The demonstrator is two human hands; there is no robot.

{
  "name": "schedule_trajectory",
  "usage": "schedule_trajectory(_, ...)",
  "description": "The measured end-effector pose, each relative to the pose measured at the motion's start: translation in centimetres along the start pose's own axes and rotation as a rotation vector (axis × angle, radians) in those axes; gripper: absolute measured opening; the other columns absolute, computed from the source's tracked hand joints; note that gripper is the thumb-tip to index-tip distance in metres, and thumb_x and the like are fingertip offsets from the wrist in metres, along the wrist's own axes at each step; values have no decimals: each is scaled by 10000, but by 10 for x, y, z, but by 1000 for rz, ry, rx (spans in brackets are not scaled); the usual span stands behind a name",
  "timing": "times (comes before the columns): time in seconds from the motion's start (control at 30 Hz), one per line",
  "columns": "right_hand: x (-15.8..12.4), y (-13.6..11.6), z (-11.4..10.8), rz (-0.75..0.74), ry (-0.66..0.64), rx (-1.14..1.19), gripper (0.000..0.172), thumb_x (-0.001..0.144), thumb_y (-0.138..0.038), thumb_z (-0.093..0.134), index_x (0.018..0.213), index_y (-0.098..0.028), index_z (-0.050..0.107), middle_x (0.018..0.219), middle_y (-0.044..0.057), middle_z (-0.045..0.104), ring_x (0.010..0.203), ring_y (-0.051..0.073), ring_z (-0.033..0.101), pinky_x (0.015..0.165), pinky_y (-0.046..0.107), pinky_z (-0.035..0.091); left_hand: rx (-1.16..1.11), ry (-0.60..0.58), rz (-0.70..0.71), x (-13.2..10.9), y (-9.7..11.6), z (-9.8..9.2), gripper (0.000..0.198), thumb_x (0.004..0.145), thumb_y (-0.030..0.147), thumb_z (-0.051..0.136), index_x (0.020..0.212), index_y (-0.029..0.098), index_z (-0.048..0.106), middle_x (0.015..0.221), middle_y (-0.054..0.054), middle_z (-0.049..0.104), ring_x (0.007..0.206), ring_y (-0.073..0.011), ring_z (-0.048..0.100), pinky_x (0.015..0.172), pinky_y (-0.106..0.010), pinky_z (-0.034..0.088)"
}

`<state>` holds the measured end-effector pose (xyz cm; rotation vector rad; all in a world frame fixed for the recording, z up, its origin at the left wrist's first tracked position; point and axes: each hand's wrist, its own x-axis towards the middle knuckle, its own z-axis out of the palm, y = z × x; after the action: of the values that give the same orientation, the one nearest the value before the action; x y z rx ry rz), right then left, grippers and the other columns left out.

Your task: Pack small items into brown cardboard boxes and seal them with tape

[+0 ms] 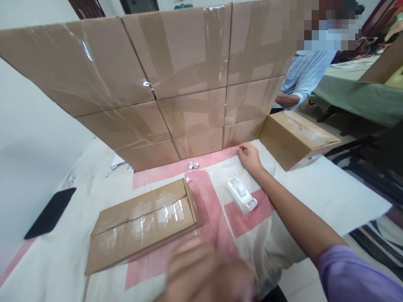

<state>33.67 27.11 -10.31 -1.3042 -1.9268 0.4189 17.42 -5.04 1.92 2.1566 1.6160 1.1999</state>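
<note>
My right hand (249, 158) reaches out to the foot of a wall of taped cardboard boxes (192, 113). Its fingers are pinched together beside the lowest box, and whatever they hold is too small to make out. Closer to me, a white tape dispenser (242, 196) lies on the cloth below that hand. Motion smears my left hand (204, 270) at the bottom of the view, so its fingers cannot be read. Just beyond it, a flat cardboard box (141, 226) with shiny tape along its seam lies on the cloth.
Crumpled tape scraps (193, 165) lie before the stack. Another taped cardboard box (297, 138) stands at its right end, by a white sheet (333, 188). A black flat object (50, 213) rests at left. Behind the stack is a person in a light blue shirt (310, 71).
</note>
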Motion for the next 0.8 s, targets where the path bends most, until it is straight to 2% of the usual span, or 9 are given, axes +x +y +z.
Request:
schedule_trajectory(0.07,-14,-19,-11,-26,9,123,215,947,-271,512,958,-144,685,949,96,711,854,191,634,801,337,506,-284,92,115,10,2,44,129,910,238,571,914,306,681,508,26,515,424,-128,392,475,-318,337)
schedule_trajectory(0.17,-50,-56,-30,-97,-16,419,167,914,-347,634,891,-184,665,854,34,700,755,163,632,687,301,502,-650,289,-232,33,-28,105,146,984,319,515,898,248,609,609,22,524,485,-106,424,486,-273,328)
schedule_trajectory(0.2,-63,-69,-36,-125,-19,473,144,913,-336,649,885,-194,656,835,20,687,738,155,627,662,291,497,-743,336,-339,39,-43,121,175,987,373,518,894,238,579,646,20,519,526,-110,441,511,-266,348)
schedule_trajectory(0.27,-88,-90,-46,-194,-11,477,84,928,-278,642,879,-210,634,793,2,651,700,140,599,624,279,476,-883,349,-455,42,-70,142,230,963,459,566,949,231,544,730,15,518,620,-119,480,576,-256,385)
schedule_trajectory(0.37,-111,-108,-55,-391,-59,373,56,930,-179,618,896,-223,613,766,1,624,652,135,541,589,290,445,-991,333,-426,33,-91,153,381,904,536,648,1082,235,497,806,19,495,703,-126,492,640,-251,404)
schedule_trajectory(0.47,-117,-110,-52,-536,-82,260,102,917,-132,609,918,-233,598,774,11,627,657,149,534,591,310,448,-1001,320,-376,29,-93,150,378,930,553,608,1090,228,496,856,-1,530,765,-138,521,706,-266,430)
schedule_trajectory(0.57,-114,-105,-44,-534,-123,215,102,923,-131,595,917,-233,593,769,14,612,680,159,553,600,317,455,-982,308,-385,33,-91,146,334,1000,540,480,1013,213,546,911,-31,590,834,-155,547,775,-285,443)
schedule_trajectory(0.63,-113,-102,-41,-531,-164,215,94,919,-134,598,905,-227,592,762,14,599,697,164,558,614,319,459,-985,317,-412,36,-92,145,367,1017,538,439,929,202,559,877,-27,580,805,-150,519,753,-282,430)
schedule_trajectory(0.8,-111,-98,-36,-578,-264,156,101,903,-127,592,892,-227,590,768,17,606,718,179,540,658,343,462,-1034,341,-527,40,-96,145,490,996,601,434,706,207,415,676,23,372,638,-124,349,600,-267,343)
